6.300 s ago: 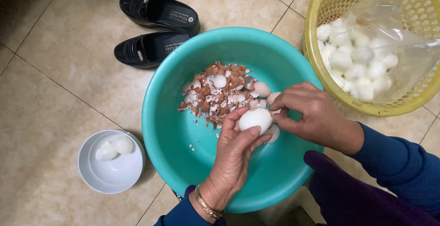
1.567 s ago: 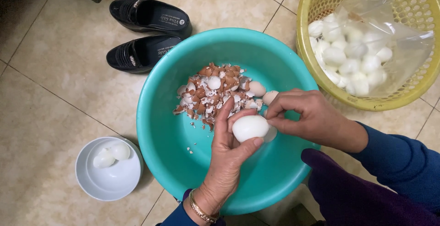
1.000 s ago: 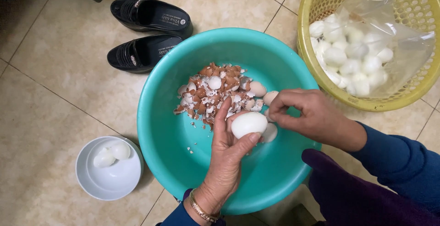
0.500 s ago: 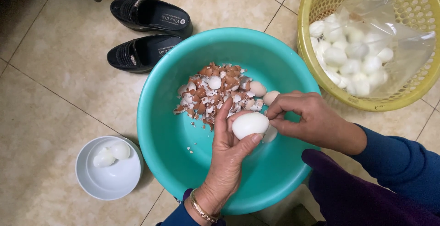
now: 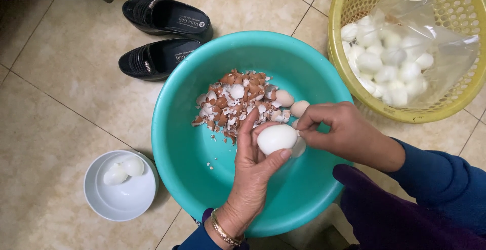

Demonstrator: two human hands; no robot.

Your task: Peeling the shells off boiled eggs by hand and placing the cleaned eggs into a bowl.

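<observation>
My left hand holds a white boiled egg between thumb and fingers above a teal basin. My right hand pinches at the egg's right end, where a bit of shell hangs. A heap of brown and white eggshell pieces lies in the basin, with two unpeeled eggs beside it.
A small white bowl with two peeled eggs stands on the tiled floor at the left. A yellow basket at the upper right holds a clear bag of white eggs. Black shoes lie beyond the basin.
The egg has been turned slightly in my left hand while my right fingers pick at its end. Both hands stay above the basin.
</observation>
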